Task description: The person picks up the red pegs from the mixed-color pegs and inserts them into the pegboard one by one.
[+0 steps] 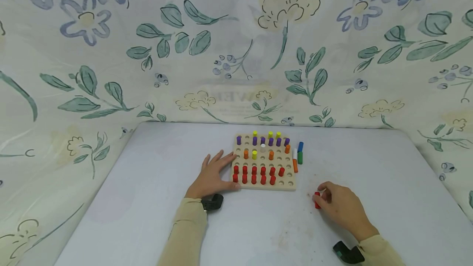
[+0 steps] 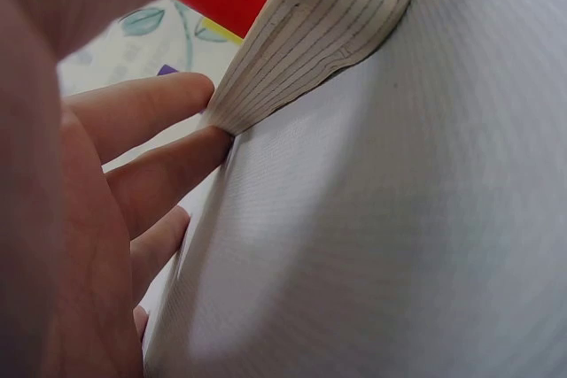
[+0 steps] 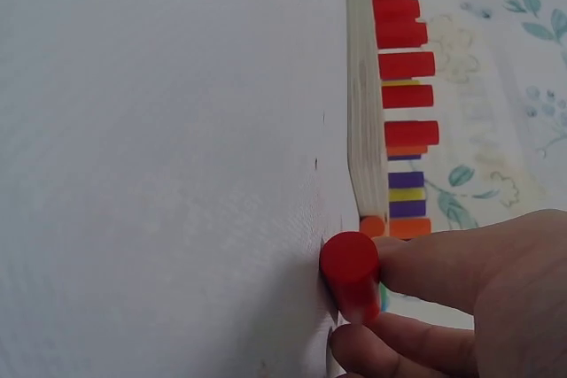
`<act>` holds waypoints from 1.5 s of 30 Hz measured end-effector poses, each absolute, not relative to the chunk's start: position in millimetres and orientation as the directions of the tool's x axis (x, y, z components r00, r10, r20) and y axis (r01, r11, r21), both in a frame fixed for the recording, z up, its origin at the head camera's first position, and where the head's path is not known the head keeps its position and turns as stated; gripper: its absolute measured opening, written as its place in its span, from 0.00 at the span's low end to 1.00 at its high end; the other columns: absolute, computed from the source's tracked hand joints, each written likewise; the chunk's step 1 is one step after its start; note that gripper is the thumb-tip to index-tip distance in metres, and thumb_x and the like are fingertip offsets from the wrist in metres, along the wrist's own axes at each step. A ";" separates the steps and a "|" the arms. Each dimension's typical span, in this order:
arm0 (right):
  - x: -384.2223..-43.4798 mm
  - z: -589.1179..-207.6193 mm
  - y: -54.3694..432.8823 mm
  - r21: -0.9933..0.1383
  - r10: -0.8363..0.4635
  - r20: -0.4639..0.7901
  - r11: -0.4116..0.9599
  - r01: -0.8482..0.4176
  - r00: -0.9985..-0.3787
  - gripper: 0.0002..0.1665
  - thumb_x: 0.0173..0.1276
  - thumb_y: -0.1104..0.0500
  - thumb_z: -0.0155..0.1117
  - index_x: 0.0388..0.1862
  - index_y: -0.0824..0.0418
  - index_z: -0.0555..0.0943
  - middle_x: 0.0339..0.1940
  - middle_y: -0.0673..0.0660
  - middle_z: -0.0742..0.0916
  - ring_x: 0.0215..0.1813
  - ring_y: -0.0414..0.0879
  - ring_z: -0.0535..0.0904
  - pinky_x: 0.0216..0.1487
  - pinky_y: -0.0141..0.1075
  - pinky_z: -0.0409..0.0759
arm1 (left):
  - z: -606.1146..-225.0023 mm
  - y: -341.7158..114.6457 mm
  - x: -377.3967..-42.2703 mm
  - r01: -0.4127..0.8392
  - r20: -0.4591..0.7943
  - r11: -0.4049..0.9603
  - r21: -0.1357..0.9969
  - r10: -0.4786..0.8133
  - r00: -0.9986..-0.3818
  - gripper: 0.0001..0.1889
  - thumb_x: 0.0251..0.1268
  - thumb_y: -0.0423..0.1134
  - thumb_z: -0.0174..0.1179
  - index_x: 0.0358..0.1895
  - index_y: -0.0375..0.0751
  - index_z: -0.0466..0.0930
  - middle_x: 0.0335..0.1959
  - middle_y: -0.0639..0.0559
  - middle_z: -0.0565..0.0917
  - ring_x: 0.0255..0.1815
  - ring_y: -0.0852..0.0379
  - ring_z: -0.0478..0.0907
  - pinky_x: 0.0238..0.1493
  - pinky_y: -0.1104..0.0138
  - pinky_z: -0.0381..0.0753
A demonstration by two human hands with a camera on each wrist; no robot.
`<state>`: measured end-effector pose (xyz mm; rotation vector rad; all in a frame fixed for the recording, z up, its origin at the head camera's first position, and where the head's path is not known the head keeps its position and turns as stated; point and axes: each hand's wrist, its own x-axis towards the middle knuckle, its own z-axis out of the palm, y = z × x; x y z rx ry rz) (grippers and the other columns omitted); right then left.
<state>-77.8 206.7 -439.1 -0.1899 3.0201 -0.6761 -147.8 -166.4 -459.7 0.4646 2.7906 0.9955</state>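
Observation:
A wooden pegboard [image 1: 266, 188] with rows of holes lies on the table. Two rows of red pegs [image 1: 254, 170] stand at its near side, with purple pegs [image 1: 271, 141], orange pegs [image 1: 246, 154] and yellow pegs [image 1: 254, 154] farther back. My left hand [image 1: 212, 175] rests against the board's left edge, fingers spread; in the left wrist view its fingertips [image 2: 217, 143] touch the wooden side. Right of the board, close over the table, my right hand [image 1: 343, 208] pinches a red peg [image 3: 350, 267] between thumb and fingers.
Beside the board's right edge lie several loose pegs: a blue peg [image 1: 301, 147], a green peg [image 1: 300, 158], a white peg [image 1: 295, 154] and an orange peg [image 1: 295, 166]. Behind the white table [image 1: 129, 216] hangs a floral curtain [image 1: 236, 44].

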 end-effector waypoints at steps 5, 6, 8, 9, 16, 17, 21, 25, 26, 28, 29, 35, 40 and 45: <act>-78.5 -438.8 205.7 -0.430 -0.135 -0.023 0.896 -0.112 -0.991 0.13 0.64 0.54 0.72 0.39 0.63 0.84 0.21 0.46 0.78 0.23 0.40 0.70 0.23 0.33 0.69 | -459.9 -166.6 -147.9 0.244 -0.027 0.734 0.634 0.336 -0.941 0.51 0.46 0.62 0.73 0.77 0.50 0.65 0.77 0.51 0.65 0.82 0.45 0.45 0.78 0.45 0.28; -78.5 -438.6 205.4 -0.432 -0.135 -0.026 0.895 -0.110 -0.991 0.13 0.64 0.54 0.72 0.39 0.63 0.84 0.21 0.46 0.79 0.24 0.40 0.70 0.24 0.33 0.70 | -459.9 -166.6 -147.9 0.245 -0.026 0.734 0.633 0.336 -0.941 0.51 0.46 0.63 0.73 0.77 0.50 0.65 0.77 0.51 0.65 0.82 0.45 0.45 0.78 0.45 0.28; -78.6 -438.2 204.9 -0.438 -0.130 -0.036 0.893 -0.101 -0.991 0.12 0.64 0.55 0.72 0.39 0.63 0.84 0.21 0.46 0.80 0.24 0.40 0.71 0.24 0.33 0.71 | -459.9 -166.6 -147.9 0.245 -0.027 0.736 0.631 0.337 -0.941 0.51 0.46 0.63 0.73 0.77 0.50 0.65 0.77 0.51 0.65 0.82 0.45 0.45 0.78 0.45 0.28; -78.5 -437.8 204.7 -0.442 -0.130 -0.038 0.891 -0.100 -0.991 0.12 0.64 0.55 0.71 0.39 0.63 0.85 0.22 0.46 0.81 0.24 0.41 0.72 0.25 0.34 0.72 | -459.9 -166.5 -148.0 0.246 -0.027 0.737 0.630 0.337 -0.941 0.52 0.46 0.63 0.73 0.77 0.50 0.65 0.77 0.51 0.65 0.82 0.45 0.45 0.78 0.45 0.28; -77.7 -435.6 204.4 -0.457 -0.131 -0.046 0.884 -0.096 -0.990 0.11 0.63 0.57 0.71 0.39 0.63 0.85 0.23 0.47 0.82 0.25 0.41 0.73 0.27 0.35 0.74 | -460.1 -166.6 -148.5 0.244 -0.031 0.741 0.626 0.337 -0.941 0.52 0.46 0.63 0.73 0.77 0.50 0.65 0.77 0.51 0.65 0.82 0.45 0.45 0.78 0.45 0.28; -77.6 -435.2 204.3 -0.459 -0.131 -0.046 0.883 -0.095 -0.990 0.11 0.63 0.57 0.71 0.39 0.63 0.85 0.23 0.47 0.82 0.26 0.41 0.73 0.27 0.35 0.74 | -460.1 -166.6 -148.6 0.245 -0.031 0.741 0.625 0.337 -0.941 0.52 0.46 0.63 0.73 0.77 0.50 0.65 0.77 0.51 0.65 0.82 0.46 0.45 0.78 0.45 0.28; -77.4 -433.1 204.3 -0.465 -0.134 -0.046 0.880 -0.098 -0.990 0.11 0.63 0.57 0.71 0.39 0.63 0.85 0.23 0.47 0.82 0.26 0.41 0.74 0.28 0.36 0.75 | -460.6 -166.9 -148.9 0.248 -0.031 0.739 0.626 0.341 -0.940 0.52 0.46 0.64 0.73 0.77 0.50 0.65 0.77 0.51 0.65 0.82 0.45 0.45 0.78 0.45 0.28; -78.3 -431.5 204.4 -0.467 -0.142 -0.044 0.878 -0.105 -0.989 0.11 0.63 0.57 0.71 0.39 0.64 0.84 0.24 0.47 0.83 0.27 0.41 0.74 0.29 0.36 0.75 | -460.7 -167.2 -149.1 0.252 -0.027 0.736 0.629 0.345 -0.938 0.52 0.46 0.63 0.73 0.77 0.50 0.64 0.77 0.51 0.65 0.82 0.45 0.44 0.78 0.45 0.28; -78.6 -431.3 204.4 -0.467 -0.142 -0.044 0.878 -0.106 -0.989 0.11 0.63 0.57 0.71 0.39 0.64 0.84 0.24 0.47 0.83 0.27 0.41 0.74 0.29 0.36 0.75 | -460.6 -167.2 -149.1 0.252 -0.026 0.735 0.629 0.344 -0.939 0.52 0.46 0.63 0.73 0.77 0.50 0.64 0.77 0.52 0.65 0.82 0.46 0.44 0.78 0.45 0.28; -79.2 -431.3 204.3 -0.465 -0.140 -0.046 0.879 -0.103 -0.989 0.12 0.63 0.57 0.71 0.40 0.64 0.84 0.24 0.47 0.83 0.27 0.41 0.74 0.29 0.36 0.75 | -461.1 -167.3 -149.3 0.251 -0.025 0.733 0.632 0.343 -0.939 0.52 0.46 0.63 0.73 0.77 0.50 0.64 0.77 0.52 0.65 0.82 0.46 0.44 0.78 0.45 0.28; -79.3 -431.3 204.2 -0.464 -0.138 -0.047 0.880 -0.100 -0.989 0.12 0.63 0.57 0.71 0.40 0.64 0.84 0.24 0.47 0.83 0.27 0.41 0.74 0.30 0.36 0.75 | -461.3 -167.2 -149.3 0.249 -0.026 0.733 0.633 0.342 -0.939 0.52 0.46 0.63 0.73 0.77 0.51 0.64 0.77 0.52 0.65 0.82 0.46 0.44 0.78 0.45 0.28; -81.4 -430.2 203.6 -0.462 -0.133 -0.049 0.881 -0.096 -0.990 0.12 0.64 0.57 0.70 0.41 0.64 0.84 0.25 0.48 0.83 0.28 0.41 0.74 0.29 0.36 0.75 | -462.9 -167.2 -149.8 0.244 -0.027 0.735 0.633 0.337 -0.941 0.52 0.45 0.64 0.73 0.77 0.51 0.65 0.77 0.53 0.65 0.82 0.46 0.45 0.78 0.46 0.28; -83.6 -428.0 202.2 -0.462 -0.128 -0.049 0.882 -0.091 -0.991 0.13 0.64 0.57 0.70 0.42 0.64 0.84 0.26 0.48 0.82 0.28 0.42 0.73 0.28 0.35 0.75 | -463.0 -167.3 -149.9 0.246 -0.024 0.735 0.631 0.335 -0.942 0.52 0.45 0.63 0.73 0.77 0.51 0.65 0.77 0.53 0.65 0.82 0.46 0.45 0.78 0.45 0.28; -85.0 -427.2 201.4 -0.467 -0.123 -0.037 0.879 -0.091 -0.992 0.13 0.63 0.57 0.69 0.43 0.65 0.84 0.26 0.49 0.83 0.29 0.43 0.74 0.28 0.34 0.75 | -462.4 -166.9 -149.5 0.239 -0.031 0.737 0.632 0.333 -0.942 0.52 0.45 0.64 0.73 0.77 0.51 0.65 0.77 0.52 0.65 0.82 0.46 0.45 0.78 0.45 0.28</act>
